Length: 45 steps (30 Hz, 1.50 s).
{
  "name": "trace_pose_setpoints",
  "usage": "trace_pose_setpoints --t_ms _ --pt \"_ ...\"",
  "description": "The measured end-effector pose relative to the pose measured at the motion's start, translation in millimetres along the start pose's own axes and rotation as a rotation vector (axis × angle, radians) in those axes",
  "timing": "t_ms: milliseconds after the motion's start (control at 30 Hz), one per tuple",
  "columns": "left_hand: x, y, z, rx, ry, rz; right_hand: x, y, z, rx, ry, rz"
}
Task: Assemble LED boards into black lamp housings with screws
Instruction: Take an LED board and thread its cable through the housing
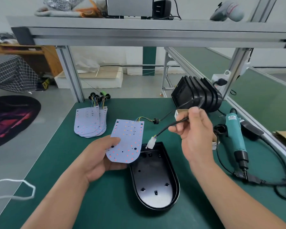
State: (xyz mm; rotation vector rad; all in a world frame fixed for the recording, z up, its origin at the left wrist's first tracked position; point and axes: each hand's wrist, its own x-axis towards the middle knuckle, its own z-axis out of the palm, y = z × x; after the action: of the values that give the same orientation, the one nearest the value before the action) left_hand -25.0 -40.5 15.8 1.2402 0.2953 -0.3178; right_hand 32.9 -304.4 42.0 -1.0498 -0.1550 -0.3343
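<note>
- The LED board point(125, 141), white with red and orange dots, is held just above the green surface point(106, 204). Its rounded end overlaps the eleven o'clock corner of the black lamp housing point(153, 177).
- The left hand point(96, 156) grips the board's lower left edge, thumb on top and fingers point(117, 166) curled beneath.
- The housing lies open side up on the surface, straight end at twelve o'clock.
- The right hand point(193, 133), at one o'clock from the housing, pinches the board's black cable point(168, 126) between thumb and fingertips.
- The cable's white connector point(150, 143) dangles over the housing's far rim.
- A stack of boards point(89, 121) lies at ten o'clock, wires bunched at its far end.
- A row of nested housings point(196, 95) rests on its side at one o'clock.
- A teal electric screwdriver point(234, 134) lies at three o'clock, just beyond the right hand.
</note>
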Motion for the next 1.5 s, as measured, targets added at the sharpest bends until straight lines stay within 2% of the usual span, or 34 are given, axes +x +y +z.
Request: trace_pose_setpoints --t_ms 267,567,667,800,867,933,1000,1167,1267,1500 --pt "3.2 -1.1 8.0 -0.19 -0.001 -0.001 -13.8 16.4 0.0 -0.231 -0.178 0.004" --pt "5.3 -4.0 18.7 -0.295 -0.028 0.062 -21.9 13.2 -1.6 -0.255 -0.277 0.029" --pt "6.4 -5.4 22.1 -0.355 -0.05 0.102 -18.0 13.2 -2.4 -0.286 -0.265 0.086" --pt "5.6 -5.9 24.7 -0.449 -0.121 0.134 -6.3 17.8 -9.6 -0.53 -0.141 0.158" --pt "3.5 -5.9 25.2 -0.479 -0.192 0.154 -4.3 22.8 -13.2 -0.622 -0.149 0.247" --pt "0.8 -5.5 26.4 -0.421 -0.235 0.178 -7.4 27.7 -12.6 -0.686 -0.222 0.346" --pt "-1.1 -6.3 28.1 -0.311 -0.235 0.207 -13.1 30.6 -9.7 -0.736 -0.292 0.362" --pt "-3.9 -8.2 30.8 -0.239 -0.325 0.228 -20.1 35.2 -2.3 -0.903 -0.35 0.199" --pt "-5.1 -9.3 34.5 -0.211 -0.366 0.219 -21.7 36.7 2.5 -0.871 -0.314 0.123" --pt "-4.6 -10.6 31.9 0.0 -0.308 0.173 -13.5 34.5 11.7 -0.933 -0.329 0.007"
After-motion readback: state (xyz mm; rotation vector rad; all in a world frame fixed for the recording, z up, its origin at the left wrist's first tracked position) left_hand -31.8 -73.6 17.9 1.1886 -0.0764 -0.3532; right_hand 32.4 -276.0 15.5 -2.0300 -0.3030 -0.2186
